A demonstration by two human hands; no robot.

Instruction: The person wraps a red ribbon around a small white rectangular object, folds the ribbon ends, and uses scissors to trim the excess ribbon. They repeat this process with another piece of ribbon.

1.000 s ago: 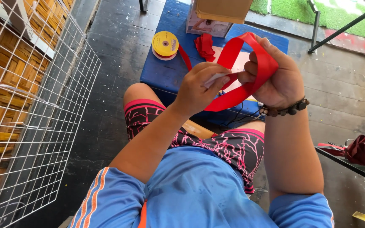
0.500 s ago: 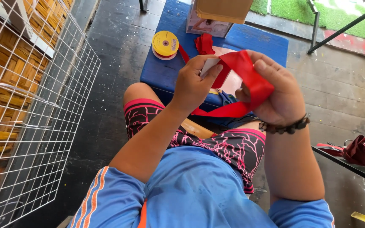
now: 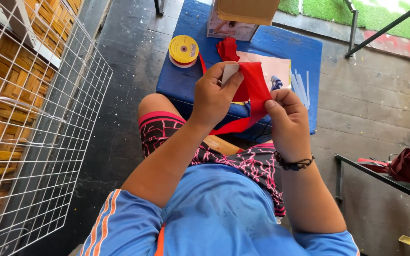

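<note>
Blue low table (image 3: 186,80) on a dark plank floor (image 3: 371,109)

A yellow ribbon spool (image 3: 183,50), a box (image 3: 231,28), pink paper (image 3: 274,68) and possibly white strips (image 3: 301,87) are laid on it.

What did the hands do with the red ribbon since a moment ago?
The big open loop of wide red ribbon has been folded flatter and drawn closer between both hands. The left hand now pinches a small white piece against it; the right hand grips its lower fold. The yellow ribbon spool on the blue table stayed put.

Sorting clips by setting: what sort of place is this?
Probably a small informal craft workshop: a low blue table on rough concrete floor, a yellow ribbon spool, and a white wire grid rack alongside.
</note>
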